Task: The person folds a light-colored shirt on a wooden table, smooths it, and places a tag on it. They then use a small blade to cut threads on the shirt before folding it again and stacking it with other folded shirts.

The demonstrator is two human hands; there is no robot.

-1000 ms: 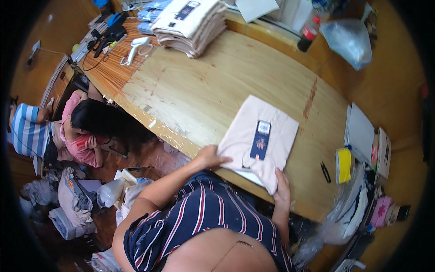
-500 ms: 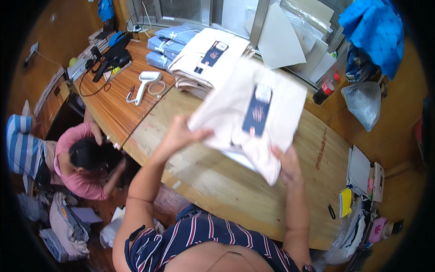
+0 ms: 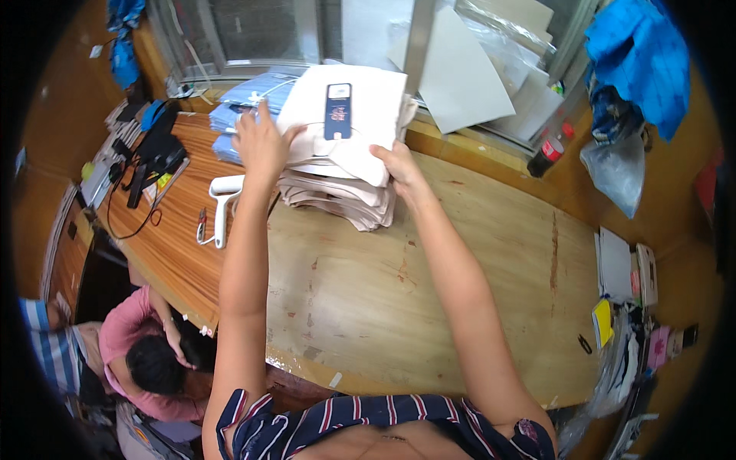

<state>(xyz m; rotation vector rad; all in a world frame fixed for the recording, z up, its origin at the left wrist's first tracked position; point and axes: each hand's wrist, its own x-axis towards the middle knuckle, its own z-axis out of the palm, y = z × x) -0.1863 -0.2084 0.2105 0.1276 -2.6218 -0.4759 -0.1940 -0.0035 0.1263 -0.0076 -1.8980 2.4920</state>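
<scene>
I saw the left hand (image 3: 259, 142) and the right hand (image 3: 399, 167) holding a folded cream shirt (image 3: 360, 126) with a dark tag (image 3: 338, 111) on top of a shirt pile (image 3: 337, 195). The pile sat on the wooden tabletop (image 3: 429, 291). A white lint roller (image 3: 222, 203) lay just beside it.

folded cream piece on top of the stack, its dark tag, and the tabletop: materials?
Folded cream garment: looks like soft matte knit fabric; its edges droop and crease. Dark tag: likely printed card, flat and stiff, slight sheen. Tabletop: wood, with visible grain; worn pale and stained in the middle, glossier orange varnish at the left.
</scene>
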